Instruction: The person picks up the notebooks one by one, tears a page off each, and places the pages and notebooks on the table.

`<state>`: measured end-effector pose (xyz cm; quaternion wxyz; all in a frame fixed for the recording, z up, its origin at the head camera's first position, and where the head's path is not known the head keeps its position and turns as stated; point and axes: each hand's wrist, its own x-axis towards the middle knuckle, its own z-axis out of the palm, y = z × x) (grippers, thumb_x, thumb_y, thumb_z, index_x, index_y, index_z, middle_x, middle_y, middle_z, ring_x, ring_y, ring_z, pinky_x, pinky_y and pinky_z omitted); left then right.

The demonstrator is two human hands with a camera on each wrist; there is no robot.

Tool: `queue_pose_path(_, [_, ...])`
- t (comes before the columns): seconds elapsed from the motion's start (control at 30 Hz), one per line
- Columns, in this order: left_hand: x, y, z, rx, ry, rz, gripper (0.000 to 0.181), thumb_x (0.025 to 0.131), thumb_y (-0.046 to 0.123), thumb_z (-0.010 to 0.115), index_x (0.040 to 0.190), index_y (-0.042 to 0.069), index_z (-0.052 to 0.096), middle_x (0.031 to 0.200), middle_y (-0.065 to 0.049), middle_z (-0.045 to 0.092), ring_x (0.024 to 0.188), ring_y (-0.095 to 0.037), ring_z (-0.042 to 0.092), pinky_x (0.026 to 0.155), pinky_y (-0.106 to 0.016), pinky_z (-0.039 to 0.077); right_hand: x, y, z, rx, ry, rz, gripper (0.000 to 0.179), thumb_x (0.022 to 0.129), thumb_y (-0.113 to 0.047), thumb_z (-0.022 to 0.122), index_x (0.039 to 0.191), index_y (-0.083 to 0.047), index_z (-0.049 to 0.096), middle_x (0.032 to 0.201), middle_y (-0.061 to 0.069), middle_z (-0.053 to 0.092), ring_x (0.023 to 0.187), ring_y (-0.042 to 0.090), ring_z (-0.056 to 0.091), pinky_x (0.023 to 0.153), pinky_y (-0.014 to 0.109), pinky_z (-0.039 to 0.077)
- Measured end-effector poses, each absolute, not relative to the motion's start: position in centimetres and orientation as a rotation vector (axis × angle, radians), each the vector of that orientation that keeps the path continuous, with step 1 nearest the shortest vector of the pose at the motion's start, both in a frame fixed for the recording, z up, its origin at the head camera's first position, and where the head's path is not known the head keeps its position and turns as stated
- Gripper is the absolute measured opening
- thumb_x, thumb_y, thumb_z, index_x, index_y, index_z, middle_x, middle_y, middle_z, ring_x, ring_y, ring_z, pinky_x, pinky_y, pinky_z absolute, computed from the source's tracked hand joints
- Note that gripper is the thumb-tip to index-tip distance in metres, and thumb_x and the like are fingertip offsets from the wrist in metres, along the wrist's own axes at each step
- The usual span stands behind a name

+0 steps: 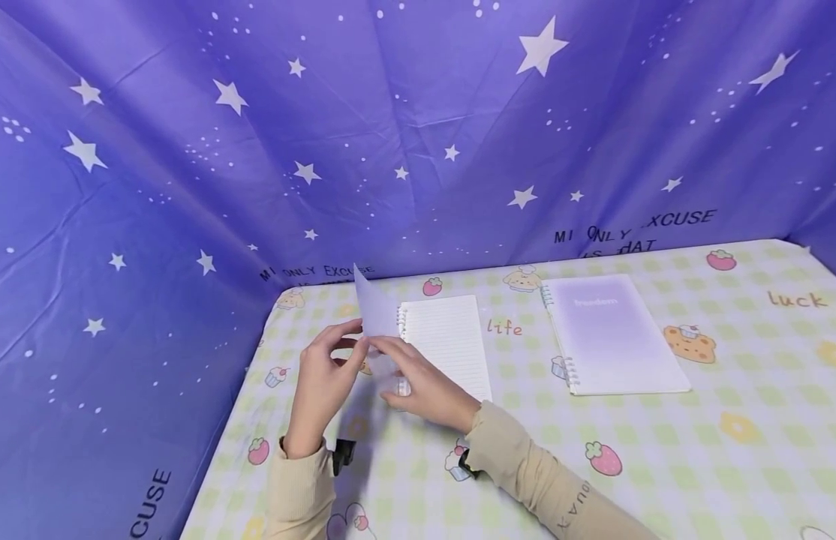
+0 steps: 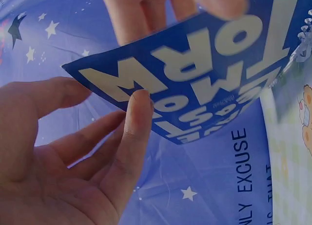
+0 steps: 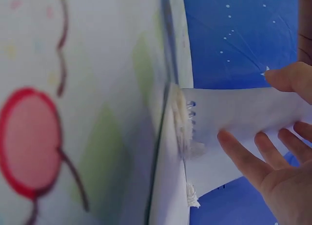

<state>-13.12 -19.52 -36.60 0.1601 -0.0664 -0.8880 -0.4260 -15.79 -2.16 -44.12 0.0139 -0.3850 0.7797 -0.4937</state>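
Note:
A small spiral notebook [image 1: 448,337] lies on the table with a ruled page facing up and its cover [image 1: 377,315] raised at the left. My left hand [image 1: 320,375] pinches the cover's free edge. In the left wrist view, the cover's outer face [image 2: 200,59] is blue with large pale letters, and one fingertip of the left hand [image 2: 73,191] presses on it while other fingers sit behind. From the right, my right hand [image 1: 428,386] reaches over the spiral. Its fairly straight fingers [image 3: 243,154] touch the white inner side of the cover in the right wrist view.
A larger lavender notebook [image 1: 614,330] marked "freedom" lies flat to the right, its spiral on the left. Beneath is a green-and-white checked tablecloth [image 1: 526,450] with printed cakes and strawberries. A blue-purple starry curtain [image 1: 418,135] hangs behind and at the left.

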Motion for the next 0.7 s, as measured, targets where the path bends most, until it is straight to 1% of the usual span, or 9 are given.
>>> queue_pose_path(0.03, [-13.1, -19.5, -36.6, -0.177, -2.549, -1.216, 0.032, 0.094, 0.020, 0.069, 0.123, 0.006, 0.068, 0.118, -0.008, 0.070, 0.094, -0.022, 0.071, 0.070, -0.028, 0.060, -15.7, -2.1, -44.2, -1.201, 2.438, -1.510, 0.081, 0.090, -0.010, 0.070, 0.157, -0.020, 0.025, 0.158, -0.002, 0.033, 0.141, 0.015, 0.037, 0.111, 0.033, 0.043])
queue_pose_path(0.1, [-13.2, -19.4, -36.5, -0.150, -2.572, -1.219, 0.034, 0.095, 0.021, 0.068, 0.125, 0.005, 0.067, 0.118, -0.009, 0.069, 0.095, -0.023, 0.071, 0.071, -0.029, 0.060, -15.6, -1.9, -44.5, -1.201, 2.484, -1.436, 0.079, 0.091, -0.011, 0.069, 0.157, -0.016, 0.025, 0.158, 0.001, 0.033, 0.141, 0.016, 0.038, 0.112, 0.032, 0.041])
queue_pose_path(0.2, [-13.2, -19.4, -36.4, -0.114, -2.600, -1.227, 0.036, 0.095, 0.021, 0.068, 0.127, 0.004, 0.065, 0.118, -0.010, 0.069, 0.096, -0.024, 0.070, 0.071, -0.031, 0.060, -15.3, -1.9, -44.8, -1.210, 2.555, -1.328, 0.072, 0.093, -0.011, 0.068, 0.155, -0.010, 0.030, 0.155, 0.005, 0.037, 0.141, 0.019, 0.039, 0.115, 0.033, 0.039])
queue_pose_path(0.27, [-13.2, -19.5, -36.3, -0.091, -2.613, -1.231, 0.037, 0.095, 0.020, 0.068, 0.127, 0.003, 0.064, 0.118, -0.012, 0.068, 0.097, -0.025, 0.070, 0.070, -0.031, 0.061, -15.1, -2.0, -44.8, -1.217, 2.620, -1.234, 0.067, 0.095, -0.012, 0.066, 0.153, -0.009, 0.034, 0.154, 0.006, 0.040, 0.142, 0.019, 0.039, 0.117, 0.035, 0.036])
queue_pose_path(0.37, [-13.2, -19.9, -36.2, -0.070, -2.630, -1.229, 0.037, 0.095, 0.019, 0.067, 0.128, 0.002, 0.064, 0.119, -0.014, 0.067, 0.099, -0.027, 0.070, 0.069, -0.029, 0.061, -14.6, -2.2, -44.5, -1.246, 2.687, -1.105, 0.061, 0.096, -0.013, 0.064, 0.152, -0.009, 0.038, 0.152, 0.007, 0.043, 0.141, 0.020, 0.041, 0.116, 0.035, 0.037])
queue_pose_path(0.57, [-12.9, -20.4, -35.9, -0.011, -2.663, -1.256, 0.037, 0.096, 0.018, 0.065, 0.130, 0.001, 0.062, 0.122, -0.015, 0.066, 0.097, -0.026, 0.070, 0.063, -0.022, 0.059, -14.0, -2.7, -44.1, -1.225, 2.748, -0.890, 0.062, 0.096, -0.012, 0.064, 0.151, -0.005, 0.038, 0.152, 0.010, 0.043, 0.141, 0.022, 0.042, 0.117, 0.035, 0.036])
queue_pose_path(0.7, [-12.7, -20.8, -35.8, 0.030, -2.710, -1.206, 0.039, 0.096, 0.018, 0.064, 0.132, 0.002, 0.061, 0.122, -0.016, 0.067, 0.091, -0.027, 0.072, 0.061, -0.024, 0.058, -14.1, -3.0, -44.3, -1.194, 2.772, -0.788, 0.062, 0.095, -0.013, 0.065, 0.150, -0.002, 0.039, 0.151, 0.012, 0.045, 0.140, 0.024, 0.043, 0.117, 0.035, 0.036])
